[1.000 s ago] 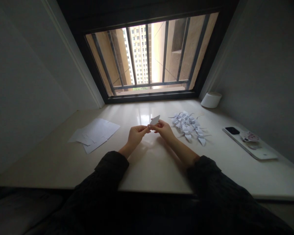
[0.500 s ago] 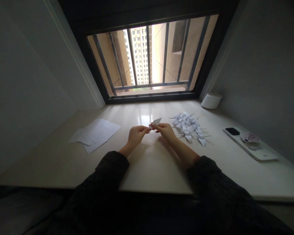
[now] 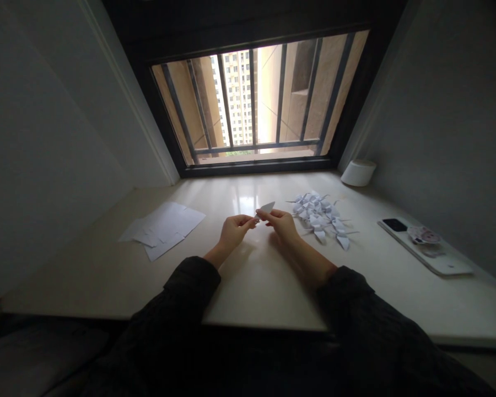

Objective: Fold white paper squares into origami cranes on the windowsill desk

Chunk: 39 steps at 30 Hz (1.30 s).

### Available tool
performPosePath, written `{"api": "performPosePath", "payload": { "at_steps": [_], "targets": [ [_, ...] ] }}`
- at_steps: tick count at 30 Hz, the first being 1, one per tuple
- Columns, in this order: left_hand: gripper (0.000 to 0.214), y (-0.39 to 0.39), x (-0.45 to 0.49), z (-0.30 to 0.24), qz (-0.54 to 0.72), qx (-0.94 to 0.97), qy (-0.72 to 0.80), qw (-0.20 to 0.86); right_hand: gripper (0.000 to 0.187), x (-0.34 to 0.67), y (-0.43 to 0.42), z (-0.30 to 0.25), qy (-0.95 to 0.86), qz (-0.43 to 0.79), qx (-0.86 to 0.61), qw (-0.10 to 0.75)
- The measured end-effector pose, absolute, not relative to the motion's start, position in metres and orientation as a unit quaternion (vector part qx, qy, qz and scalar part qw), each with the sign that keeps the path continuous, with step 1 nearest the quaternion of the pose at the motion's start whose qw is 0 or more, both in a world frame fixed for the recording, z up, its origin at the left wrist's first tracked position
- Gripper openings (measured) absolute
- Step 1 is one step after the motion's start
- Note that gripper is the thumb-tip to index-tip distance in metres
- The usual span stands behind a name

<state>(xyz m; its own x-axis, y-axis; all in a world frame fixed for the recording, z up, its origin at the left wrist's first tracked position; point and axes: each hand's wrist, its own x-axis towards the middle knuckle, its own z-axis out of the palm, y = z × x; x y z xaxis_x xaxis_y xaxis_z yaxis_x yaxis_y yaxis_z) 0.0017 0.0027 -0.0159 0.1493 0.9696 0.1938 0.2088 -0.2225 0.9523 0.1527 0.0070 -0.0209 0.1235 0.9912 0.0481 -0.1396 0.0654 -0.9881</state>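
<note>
A small folded white paper piece (image 3: 267, 208) is pinched between my left hand (image 3: 233, 232) and my right hand (image 3: 283, 225), a little above the pale tabletop (image 3: 256, 275). Both hands have their fingers closed on it, thumbs and fingertips meeting at its lower end. Its pointed tip sticks up and to the right. Dark sleeves cover both forearms. To the right of my right hand lies a heap of several folded white paper figures (image 3: 320, 216).
Loose flat white paper sheets (image 3: 163, 227) lie at the left of the table. A white phone with a round sticker grip (image 3: 425, 245) rests at the right. A white round container (image 3: 357, 172) stands at the back right corner. Behind is a barred window (image 3: 256, 99).
The paper piece has turned flatter and looks narrower than a second ago. Both hands stay pinched on it in nearly the same spot; the camera shifted slightly.
</note>
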Motion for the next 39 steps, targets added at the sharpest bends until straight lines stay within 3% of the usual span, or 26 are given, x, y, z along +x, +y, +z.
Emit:
{"api": "performPosePath", "payload": {
  "at_steps": [9,20,30,39],
  "targets": [
    [0.036,0.001,-0.003,-0.022,0.435,0.694,0.479,0.314,0.031,0.156,0.009,-0.021,-0.440,0.531,-0.463,0.557],
    [0.035,0.001,0.003,-0.014,0.453,0.636,0.448,0.436,0.034,0.155,0.006,-0.016,-0.486,0.498,-0.476,0.538],
    [0.040,0.002,0.002,-0.016,0.429,0.614,0.473,0.464,0.032,0.158,0.010,-0.017,-0.497,0.453,-0.481,0.563],
    [0.041,0.000,0.000,-0.016,0.439,0.625,0.504,0.403,0.034,0.158,0.008,-0.014,-0.482,0.436,-0.487,0.584]
  ]
}}
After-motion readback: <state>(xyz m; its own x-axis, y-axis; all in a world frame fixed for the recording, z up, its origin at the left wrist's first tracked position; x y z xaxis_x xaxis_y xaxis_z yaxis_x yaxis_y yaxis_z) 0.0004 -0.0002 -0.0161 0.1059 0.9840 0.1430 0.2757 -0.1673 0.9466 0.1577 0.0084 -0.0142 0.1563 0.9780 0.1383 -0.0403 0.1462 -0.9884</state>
